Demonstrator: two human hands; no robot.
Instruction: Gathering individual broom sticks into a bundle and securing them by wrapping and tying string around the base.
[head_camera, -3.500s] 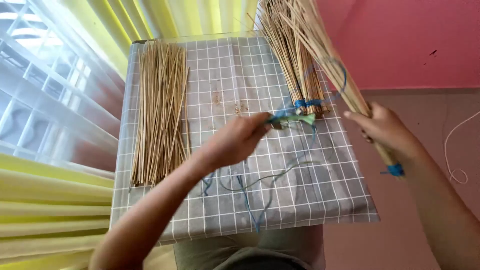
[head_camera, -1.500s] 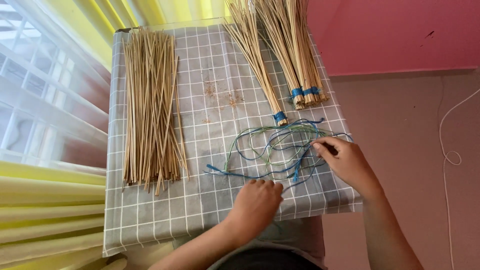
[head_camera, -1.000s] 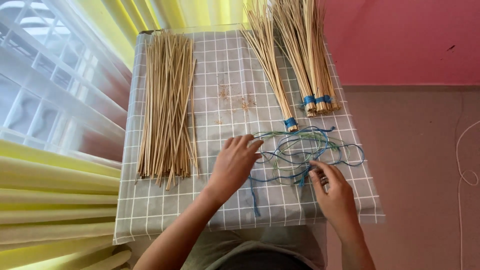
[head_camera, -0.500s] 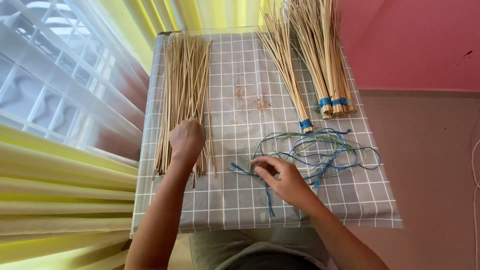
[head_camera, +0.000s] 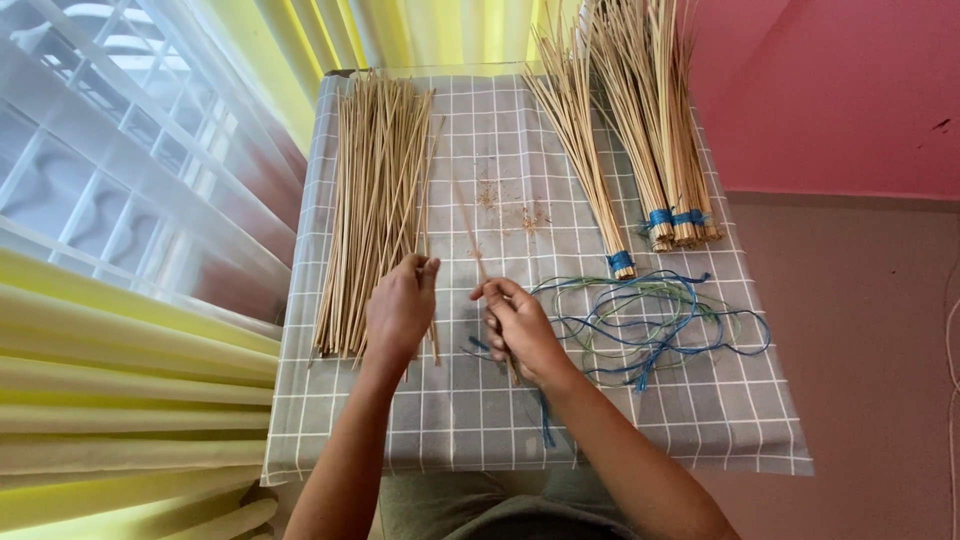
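Observation:
My left hand (head_camera: 400, 310) rests on the near right edge of a loose pile of thin tan sticks (head_camera: 372, 200), its fingers pinching a stick there. Just to its right, my right hand (head_camera: 515, 328) grips a single thin stick (head_camera: 472, 240) that slants up and away over the grey checked tablecloth (head_camera: 500, 130). A tangle of blue and green string (head_camera: 650, 320) lies to the right of that hand. Bundles of sticks tied with blue string (head_camera: 655, 150) lie at the far right.
The table's left side meets a white barred window (head_camera: 110, 170) and yellow curtains (head_camera: 120, 400). A pink wall (head_camera: 850, 90) and brown floor (head_camera: 880, 350) lie to the right. Small crumbs of stick (head_camera: 510, 205) dot the cloth's middle.
My left hand has pulled back from the pile toward the middle. My right hand has left the string and now holds a single stick upright on the cloth.

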